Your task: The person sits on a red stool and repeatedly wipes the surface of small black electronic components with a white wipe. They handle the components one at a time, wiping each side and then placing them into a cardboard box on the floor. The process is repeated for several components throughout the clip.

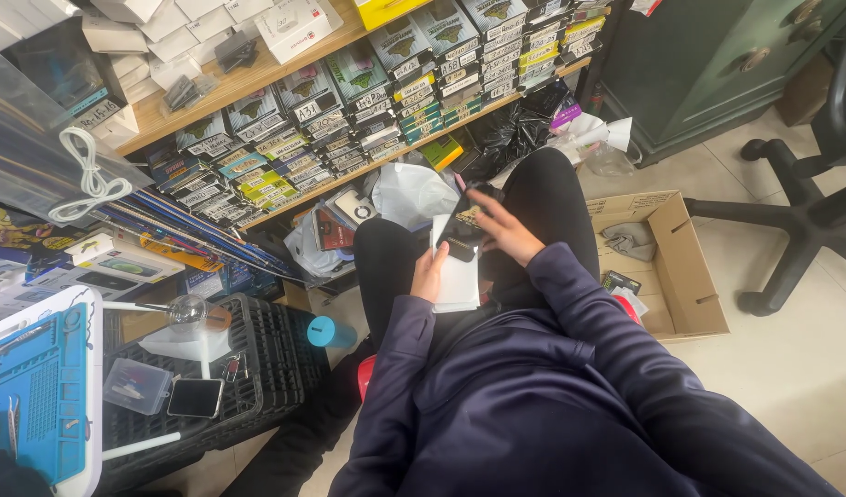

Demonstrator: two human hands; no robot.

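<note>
- A dark phone is being gripped over the lap: the left hand is closed on its lower end, and the right hand is closed on its upper side, fingers curled over the edge.
- A white sheet is being kept under the phone, touching the left hand and lying across the black trousers.
- A dark blue jacket is being worn, its sleeves reaching both wrists.
- A cardboard box is being left open on the floor just beside the right leg, with grey cloth inside.
- A black crate is being used at the left to carry another phone and a clear case.
- A blue mat is being kept on a white surface at the far left.
- Labelled packets are being stored in rows on a wooden shelf ahead.
</note>
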